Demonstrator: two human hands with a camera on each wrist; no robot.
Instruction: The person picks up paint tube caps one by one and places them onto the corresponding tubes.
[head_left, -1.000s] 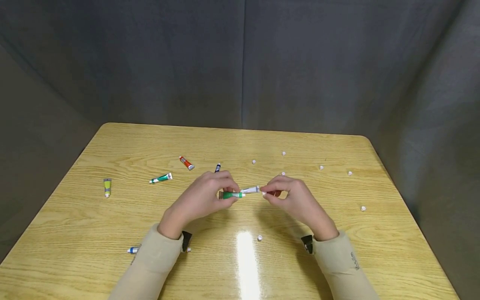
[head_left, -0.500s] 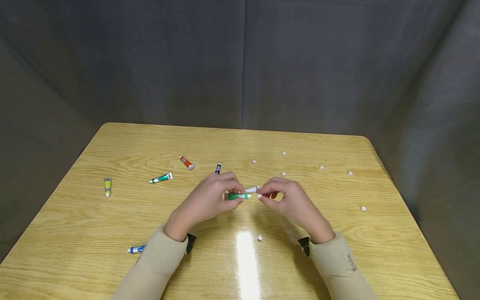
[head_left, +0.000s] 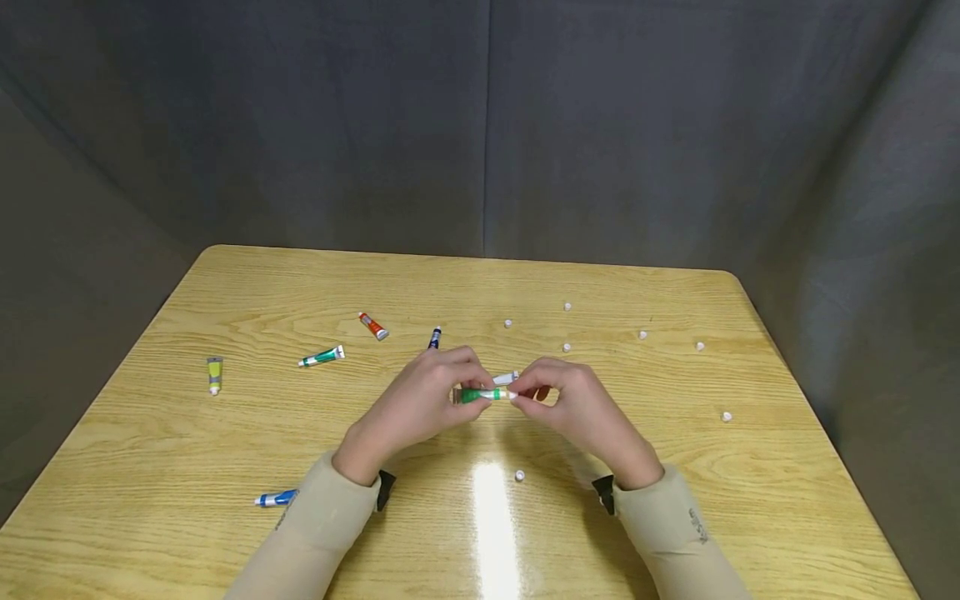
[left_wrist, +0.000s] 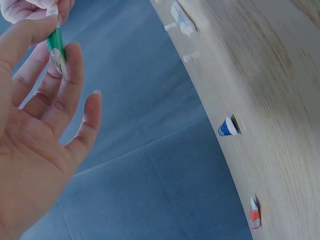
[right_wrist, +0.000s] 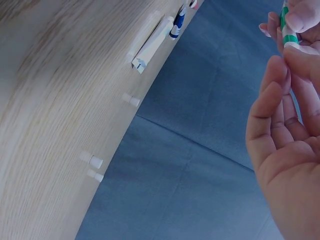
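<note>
A green paint tube (head_left: 471,396) lies level between thumb and fingers of my left hand (head_left: 420,400), its threaded end pointing right. At that end my right hand (head_left: 585,412) pinches a small white cap (head_left: 513,396), which meets the tube's neck. The left wrist view shows the tube's green body (left_wrist: 56,42) held by the thumb and fingertips. Just behind the fingertips, a white paint tube (head_left: 506,378) lies on the table, partly hidden by the left hand.
Dark blue (head_left: 435,337), red (head_left: 372,326), teal-green (head_left: 322,357) and yellow-green (head_left: 215,375) paint tubes lie on the left half of the wooden table (head_left: 187,450). A blue tube (head_left: 276,498) is partly under the left sleeve. Several loose white caps (head_left: 726,417) are scattered right.
My left hand has carried the green tube slightly right, and my right hand has moved a little left. The white cap, earlier apart from the tube, now meets its end.
</note>
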